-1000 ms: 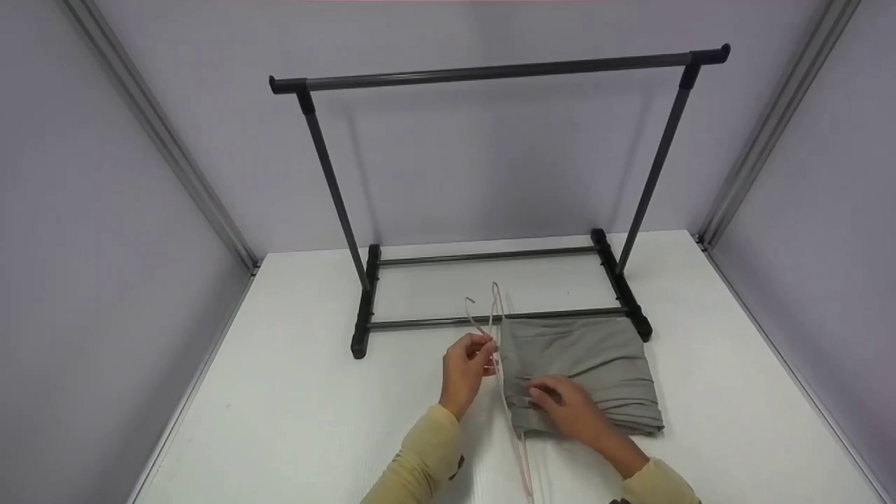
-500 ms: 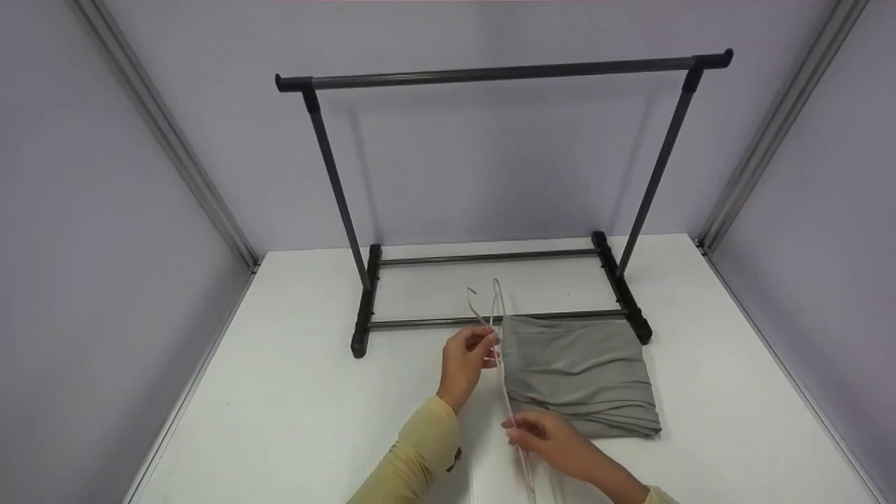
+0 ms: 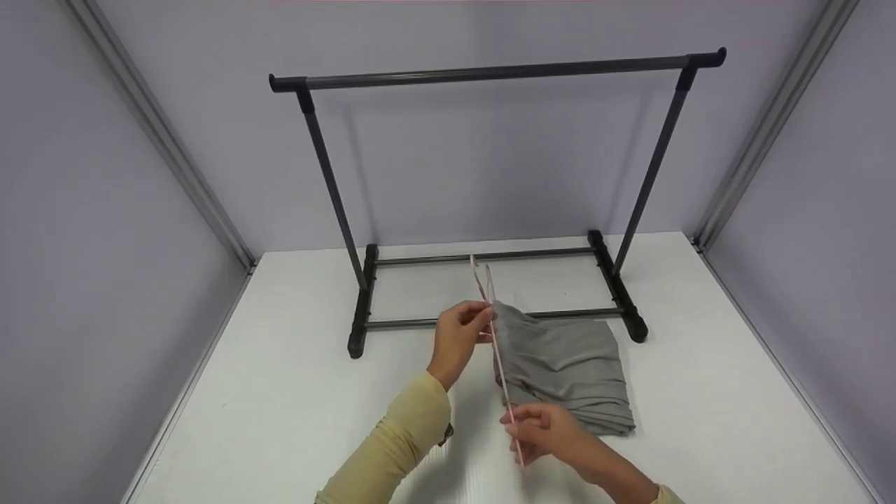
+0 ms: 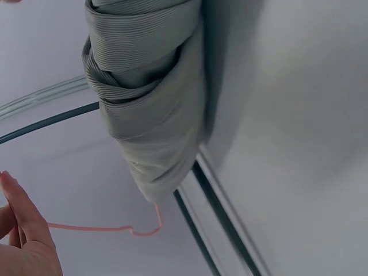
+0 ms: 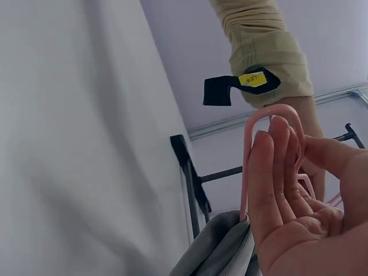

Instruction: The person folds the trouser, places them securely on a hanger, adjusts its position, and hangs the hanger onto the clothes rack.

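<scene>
A pink wire hanger (image 3: 501,374) stands edge-on in front of me, its hook and far end pointing away. My left hand (image 3: 458,341) pinches it near the hook, between thumb and fingers. The hanger's near end is held by my right hand (image 3: 549,435); in the right wrist view the rounded end (image 5: 247,149) runs around straightened fingers, with the thumb against its other side. A folded grey cloth (image 3: 574,371) is draped on the hanger, its left part raised, its right part low over the table. The left wrist view shows its ribbed folds (image 4: 144,52) from below.
A dark clothes rack (image 3: 490,73) stands behind the hands on the white table (image 3: 280,392). Its lower front bar (image 3: 399,324) passes behind the left hand and the cloth. Grey panels (image 3: 126,280) enclose the table at both sides and the back.
My right hand has gone from the cloth to the hanger's near end and now grips it. Both hands have raised the hanger away from me, lifting the cloth's left edge.
</scene>
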`<state>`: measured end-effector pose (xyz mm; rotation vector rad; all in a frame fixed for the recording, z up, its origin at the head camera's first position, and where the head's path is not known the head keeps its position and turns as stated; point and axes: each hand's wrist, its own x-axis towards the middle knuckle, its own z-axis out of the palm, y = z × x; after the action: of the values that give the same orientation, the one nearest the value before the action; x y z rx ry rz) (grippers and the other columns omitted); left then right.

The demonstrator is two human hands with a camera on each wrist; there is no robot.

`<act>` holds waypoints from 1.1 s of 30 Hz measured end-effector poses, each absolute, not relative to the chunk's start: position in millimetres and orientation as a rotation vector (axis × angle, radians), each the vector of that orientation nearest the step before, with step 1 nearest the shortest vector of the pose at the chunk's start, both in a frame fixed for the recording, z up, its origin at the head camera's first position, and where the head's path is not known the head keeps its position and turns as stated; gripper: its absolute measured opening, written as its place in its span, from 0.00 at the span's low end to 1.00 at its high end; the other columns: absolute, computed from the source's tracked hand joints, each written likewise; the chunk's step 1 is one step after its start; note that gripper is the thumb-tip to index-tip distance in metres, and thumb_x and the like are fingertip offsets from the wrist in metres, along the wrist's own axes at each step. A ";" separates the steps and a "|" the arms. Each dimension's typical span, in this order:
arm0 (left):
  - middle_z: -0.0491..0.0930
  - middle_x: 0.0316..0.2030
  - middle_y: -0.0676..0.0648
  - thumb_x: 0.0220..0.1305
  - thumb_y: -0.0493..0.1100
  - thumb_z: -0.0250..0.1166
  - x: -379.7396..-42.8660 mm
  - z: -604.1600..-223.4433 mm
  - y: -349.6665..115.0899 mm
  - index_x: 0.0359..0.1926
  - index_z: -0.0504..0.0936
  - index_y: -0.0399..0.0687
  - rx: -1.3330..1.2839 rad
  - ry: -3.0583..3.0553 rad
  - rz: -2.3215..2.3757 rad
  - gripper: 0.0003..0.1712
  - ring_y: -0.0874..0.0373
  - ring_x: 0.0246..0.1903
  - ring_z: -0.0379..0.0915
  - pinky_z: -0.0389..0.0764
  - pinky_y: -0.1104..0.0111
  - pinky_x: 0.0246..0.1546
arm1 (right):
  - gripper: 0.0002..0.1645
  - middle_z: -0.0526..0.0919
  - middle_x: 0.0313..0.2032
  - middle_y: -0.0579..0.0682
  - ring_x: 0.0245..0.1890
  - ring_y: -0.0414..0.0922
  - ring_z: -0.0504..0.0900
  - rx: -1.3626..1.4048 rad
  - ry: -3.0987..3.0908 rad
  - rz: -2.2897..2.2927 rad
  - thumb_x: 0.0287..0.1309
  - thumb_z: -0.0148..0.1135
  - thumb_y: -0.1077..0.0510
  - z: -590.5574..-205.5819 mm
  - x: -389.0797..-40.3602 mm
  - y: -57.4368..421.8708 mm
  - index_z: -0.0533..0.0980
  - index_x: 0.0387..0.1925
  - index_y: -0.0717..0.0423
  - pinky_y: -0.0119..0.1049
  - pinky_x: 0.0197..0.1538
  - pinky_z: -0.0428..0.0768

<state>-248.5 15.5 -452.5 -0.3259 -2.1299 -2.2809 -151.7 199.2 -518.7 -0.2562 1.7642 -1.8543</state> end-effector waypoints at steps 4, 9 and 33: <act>0.81 0.34 0.43 0.64 0.36 0.60 -260.2 -446.9 14.0 0.43 0.80 0.34 -0.379 -2.101 -2.313 0.10 0.38 0.36 0.78 0.81 0.60 0.36 | 0.16 0.82 0.32 0.51 0.31 0.43 0.82 -0.295 1.718 -1.869 0.61 0.59 0.57 -502.7 -146.9 202.4 0.75 0.45 0.66 0.40 0.37 0.81; 0.81 0.35 0.43 0.63 0.39 0.61 -268.9 -433.7 13.1 0.45 0.80 0.36 -0.435 -2.059 -2.335 0.12 0.39 0.37 0.78 0.81 0.61 0.36 | 0.16 0.81 0.35 0.52 0.33 0.43 0.81 -0.364 1.725 -1.885 0.61 0.58 0.58 -481.9 -143.9 206.9 0.74 0.46 0.66 0.39 0.40 0.80; 0.78 0.40 0.40 0.59 0.31 0.63 -281.9 -314.3 7.6 0.49 0.76 0.33 -0.467 -1.861 -2.545 0.16 0.47 0.40 0.77 0.78 0.60 0.43 | 0.18 0.77 0.32 0.57 0.29 0.43 0.78 -0.753 2.002 -1.957 0.65 0.53 0.60 -381.7 -166.6 221.1 0.72 0.52 0.68 0.40 0.36 0.80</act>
<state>-281.9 7.6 -314.3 -0.4666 -1.8606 -2.5449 -166.6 221.1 -381.7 -0.7533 2.0024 -1.9573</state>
